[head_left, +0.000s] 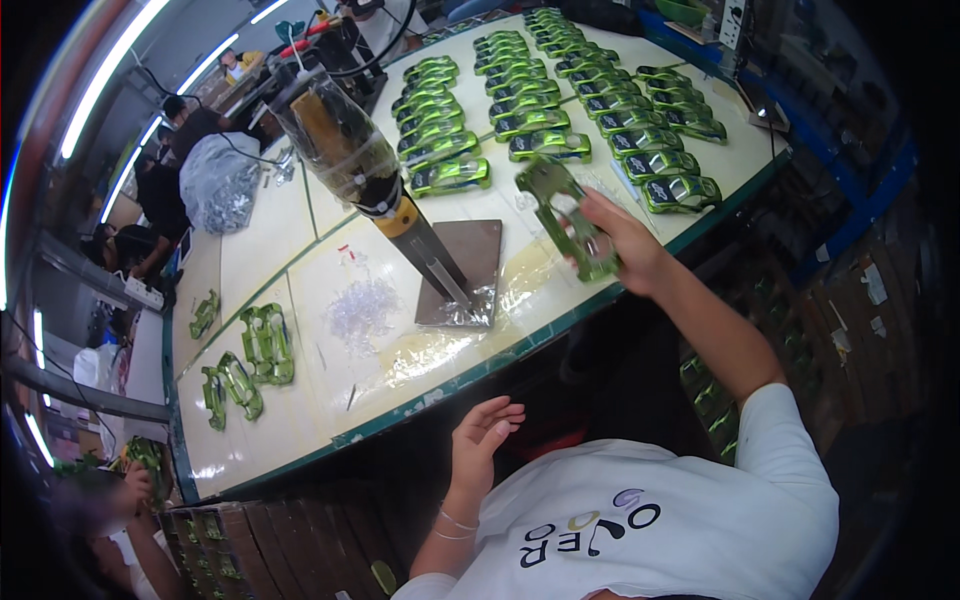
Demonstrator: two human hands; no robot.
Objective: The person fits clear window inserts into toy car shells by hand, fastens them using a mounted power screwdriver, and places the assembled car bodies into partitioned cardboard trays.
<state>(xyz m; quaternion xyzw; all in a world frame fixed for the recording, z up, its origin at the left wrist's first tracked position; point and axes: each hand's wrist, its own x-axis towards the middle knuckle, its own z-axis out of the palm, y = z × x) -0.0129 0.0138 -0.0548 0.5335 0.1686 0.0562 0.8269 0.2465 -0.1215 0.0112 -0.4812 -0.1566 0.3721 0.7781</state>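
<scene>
Just left of the right hand (634,240), gripped by its bent fingers, a green toy car shell (566,230) slants lengthwise away and leftward over the counter (350,250), while the empty left hand (482,436), half curled, hovers farther off.

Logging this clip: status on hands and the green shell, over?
Right hand gripping green car shell. Left hand empty. Wrapped tool left of shell.
</scene>
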